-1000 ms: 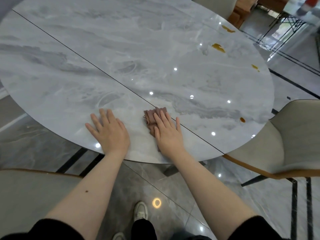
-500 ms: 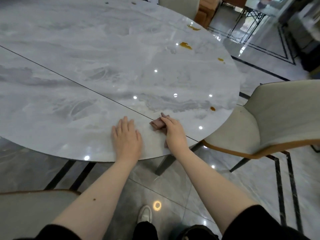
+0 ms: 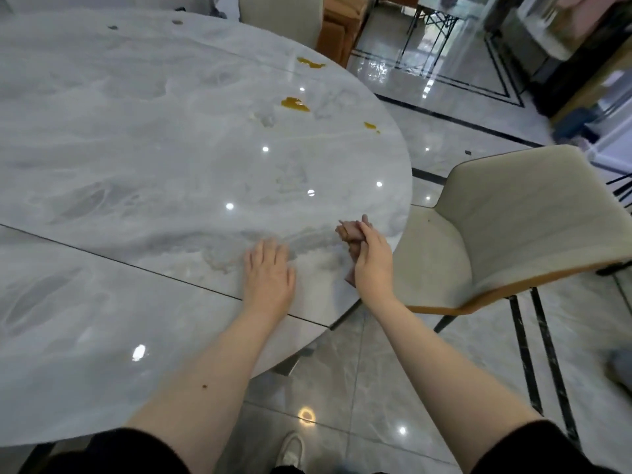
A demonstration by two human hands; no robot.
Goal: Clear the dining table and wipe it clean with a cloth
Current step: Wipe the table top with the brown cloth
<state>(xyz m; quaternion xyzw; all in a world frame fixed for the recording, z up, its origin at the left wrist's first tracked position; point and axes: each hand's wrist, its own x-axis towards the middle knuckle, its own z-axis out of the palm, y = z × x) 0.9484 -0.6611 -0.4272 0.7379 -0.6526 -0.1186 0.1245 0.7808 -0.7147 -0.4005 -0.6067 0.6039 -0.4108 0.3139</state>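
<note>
The round grey marble dining table [image 3: 143,159] fills the left and middle of the view. My left hand [image 3: 268,271] lies flat on it near the right rim, fingers straight. Just to its right, my right hand [image 3: 371,258] grips a bunched pinkish-brown cloth [image 3: 347,230] on the tabletop close to the edge; most of the cloth is hidden under the hand. Yellow-orange spills sit farther along the right side: one [image 3: 294,104] mid-way, one [image 3: 310,63] beyond it, and a small one [image 3: 371,126] near the rim.
A beige chair [image 3: 519,227] with an orange-trimmed shell stands right of the table, close to my right hand. Another chair back [image 3: 280,15] is at the far side. Small dark crumbs [image 3: 176,22] lie at the table's far edge. Glossy tiled floor below.
Both hands have slid right along the table's rim with the cloth. The right hand went from pressing the cloth flat to gripping it bunched.
</note>
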